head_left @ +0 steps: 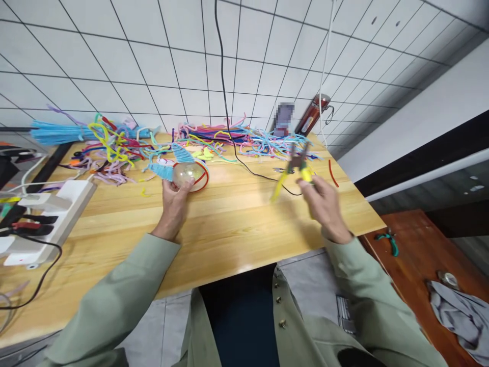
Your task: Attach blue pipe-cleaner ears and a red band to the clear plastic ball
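Note:
My left hand (pixel 173 201) grips a clear plastic ball (pixel 185 174) with a red pipe cleaner ringed around it and light blue fuzzy pieces (pixel 164 165) attached, resting on the wooden table (pixel 229 224). My right hand (pixel 324 204) is closed on yellow-handled pliers (pixel 294 171), held above the table's right part; the pliers are blurred by motion. Both sleeves are pale green.
Heaps of coloured pipe cleaners (pixel 114 145) lie along the far edge, more of them (pixel 252 137) at centre right. A black cable (pixel 237 153) crosses the table. A white power strip (pixel 49 214) sits left. A red-brown side table (pixel 416 265) holds teal pliers (pixel 389 242) and a grey cloth (pixel 458 316).

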The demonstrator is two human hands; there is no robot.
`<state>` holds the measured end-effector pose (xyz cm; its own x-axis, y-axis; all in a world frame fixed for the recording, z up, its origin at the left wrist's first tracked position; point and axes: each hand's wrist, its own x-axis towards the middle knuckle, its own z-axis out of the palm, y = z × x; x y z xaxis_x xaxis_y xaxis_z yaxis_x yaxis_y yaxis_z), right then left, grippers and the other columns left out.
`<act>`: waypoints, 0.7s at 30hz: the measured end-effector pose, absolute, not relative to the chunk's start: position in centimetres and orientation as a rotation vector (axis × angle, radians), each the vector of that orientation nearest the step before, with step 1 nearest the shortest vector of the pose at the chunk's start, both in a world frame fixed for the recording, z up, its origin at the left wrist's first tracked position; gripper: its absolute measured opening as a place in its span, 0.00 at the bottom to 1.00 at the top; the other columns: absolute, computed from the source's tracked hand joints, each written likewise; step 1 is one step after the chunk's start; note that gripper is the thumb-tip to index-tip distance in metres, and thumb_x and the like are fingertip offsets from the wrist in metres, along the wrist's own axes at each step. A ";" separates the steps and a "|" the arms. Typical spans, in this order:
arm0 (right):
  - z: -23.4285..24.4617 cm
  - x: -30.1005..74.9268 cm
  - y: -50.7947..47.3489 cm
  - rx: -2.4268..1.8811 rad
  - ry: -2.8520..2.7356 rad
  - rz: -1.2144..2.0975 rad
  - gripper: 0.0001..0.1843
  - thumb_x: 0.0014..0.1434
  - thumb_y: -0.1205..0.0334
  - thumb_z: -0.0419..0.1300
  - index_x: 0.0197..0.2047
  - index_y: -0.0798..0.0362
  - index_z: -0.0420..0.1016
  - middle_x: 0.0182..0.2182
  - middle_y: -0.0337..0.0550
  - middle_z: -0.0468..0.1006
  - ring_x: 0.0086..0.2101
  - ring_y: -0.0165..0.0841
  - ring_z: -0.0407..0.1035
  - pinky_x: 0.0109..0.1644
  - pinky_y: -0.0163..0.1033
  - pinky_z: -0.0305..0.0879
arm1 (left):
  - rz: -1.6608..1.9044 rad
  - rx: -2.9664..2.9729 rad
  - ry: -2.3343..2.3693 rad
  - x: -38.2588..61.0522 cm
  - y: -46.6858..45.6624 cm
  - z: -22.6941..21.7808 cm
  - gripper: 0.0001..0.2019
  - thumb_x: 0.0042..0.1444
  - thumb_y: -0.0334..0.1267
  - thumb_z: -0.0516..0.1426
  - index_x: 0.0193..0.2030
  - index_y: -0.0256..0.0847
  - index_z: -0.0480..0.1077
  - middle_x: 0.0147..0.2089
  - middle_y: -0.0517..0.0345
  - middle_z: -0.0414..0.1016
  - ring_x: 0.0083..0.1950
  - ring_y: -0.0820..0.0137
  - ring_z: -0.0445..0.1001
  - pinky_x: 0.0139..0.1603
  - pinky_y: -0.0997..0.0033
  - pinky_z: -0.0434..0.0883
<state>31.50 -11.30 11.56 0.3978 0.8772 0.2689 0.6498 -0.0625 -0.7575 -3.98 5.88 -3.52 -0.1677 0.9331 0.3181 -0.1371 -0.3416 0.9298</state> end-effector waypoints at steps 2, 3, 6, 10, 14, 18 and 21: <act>9.7 27.3 -7.3 -1.669 -1.387 0.712 0.23 0.64 0.36 0.58 0.35 0.49 0.76 0.25 0.35 0.69 0.27 0.33 0.63 0.33 0.39 0.62 | 1.707 1.149 1.012 -4.3 6.0 -3.0 0.40 0.51 0.63 0.76 0.64 0.48 0.70 0.67 0.48 0.81 0.69 0.56 0.82 0.76 0.51 0.76; 8.7 25.5 -5.3 -1.654 -1.451 0.841 0.23 0.66 0.38 0.56 0.34 0.50 0.76 0.26 0.36 0.70 0.28 0.32 0.65 0.34 0.39 0.63 | 1.735 1.095 1.011 -4.4 6.1 -2.8 0.41 0.48 0.63 0.77 0.63 0.49 0.70 0.67 0.50 0.80 0.69 0.56 0.81 0.77 0.52 0.76; 5.8 21.6 -0.2 -1.756 -1.702 0.902 0.23 0.71 0.46 0.51 0.30 0.50 0.74 0.26 0.37 0.74 0.30 0.33 0.71 0.37 0.38 0.65 | 1.769 1.077 0.988 -4.6 6.2 -2.3 0.42 0.47 0.64 0.78 0.63 0.49 0.70 0.67 0.51 0.80 0.69 0.58 0.80 0.78 0.53 0.75; 4.1 20.1 3.0 -1.861 -1.839 0.838 0.23 0.75 0.53 0.53 0.30 0.51 0.77 0.32 0.45 0.83 0.37 0.36 0.77 0.44 0.39 0.67 | 1.712 1.109 0.996 -4.5 6.0 -2.1 0.42 0.49 0.64 0.77 0.64 0.47 0.70 0.67 0.50 0.80 0.69 0.58 0.81 0.76 0.54 0.75; 3.8 20.9 2.5 -1.980 -1.938 0.640 0.16 0.75 0.54 0.58 0.53 0.54 0.84 0.53 0.59 0.86 0.53 0.48 0.79 0.57 0.46 0.68 | 1.627 1.105 0.985 -4.2 5.2 -1.9 0.45 0.43 0.66 0.79 0.63 0.48 0.71 0.64 0.51 0.81 0.67 0.56 0.82 0.75 0.55 0.76; 3.5 21.6 1.3 -1.992 -2.016 0.594 0.19 0.74 0.56 0.60 0.61 0.53 0.82 0.59 0.61 0.85 0.56 0.53 0.79 0.60 0.51 0.70 | 1.536 1.166 0.974 -3.1 4.1 -1.2 0.45 0.43 0.67 0.79 0.61 0.46 0.72 0.62 0.49 0.82 0.66 0.54 0.82 0.73 0.53 0.77; 3.3 22.1 1.4 -1.929 -2.040 0.621 0.17 0.74 0.56 0.60 0.59 0.53 0.84 0.56 0.59 0.87 0.55 0.52 0.79 0.59 0.51 0.71 | 1.453 1.244 0.988 -1.3 3.6 -0.4 0.46 0.42 0.69 0.78 0.60 0.45 0.71 0.60 0.48 0.83 0.65 0.51 0.83 0.71 0.49 0.79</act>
<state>22.14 1.37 3.27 -0.0805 0.9919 -0.0980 0.8783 0.0241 -0.4774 -1.27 3.57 -0.45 -0.0326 0.9748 0.2208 -0.1530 -0.2232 0.9627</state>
